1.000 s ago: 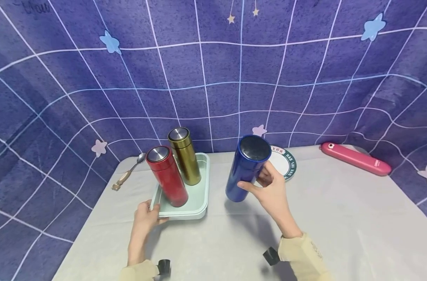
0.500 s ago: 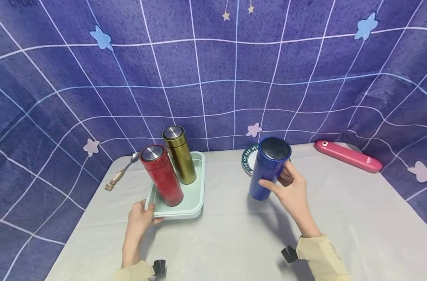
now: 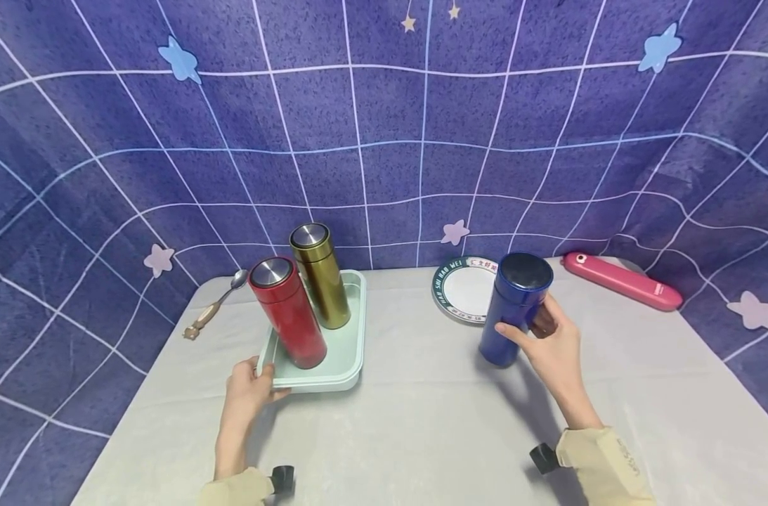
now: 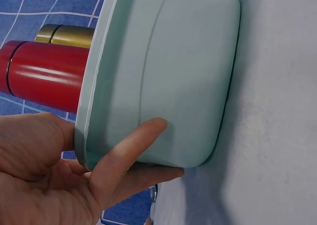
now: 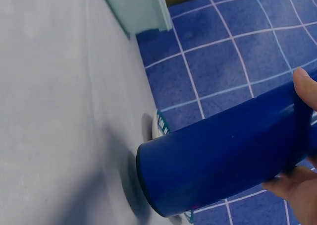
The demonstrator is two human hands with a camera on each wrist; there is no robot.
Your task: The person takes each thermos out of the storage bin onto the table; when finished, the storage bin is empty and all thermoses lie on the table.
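Observation:
My left hand (image 3: 246,390) grips the near left corner of a pale green plastic tray (image 3: 358,334), its fingers against the outer wall in the left wrist view. Inside the tray stand a red thermos flask (image 3: 291,320) and, behind it, a gold thermos flask (image 3: 327,281), both with steel-topped lids. On the right, my right hand (image 3: 551,351) holds a blue thermos flask (image 3: 510,309) with a dark lid round its upper body, thumb at the front. In the right wrist view the blue flask's base (image 5: 148,185) is close to the tablecloth and slightly tilted.
A white plate (image 3: 466,292) with a green lettered rim lies behind the blue flask, partly covered by it. A spoon (image 3: 213,309) lies left of the tray. A long pink case (image 3: 620,281) lies at the back right, before the blue curtain (image 3: 384,140).
My right hand has carried the blue thermos flask to the right, from left of the plate across to its right side. The left hand and the tray stay about where they were.

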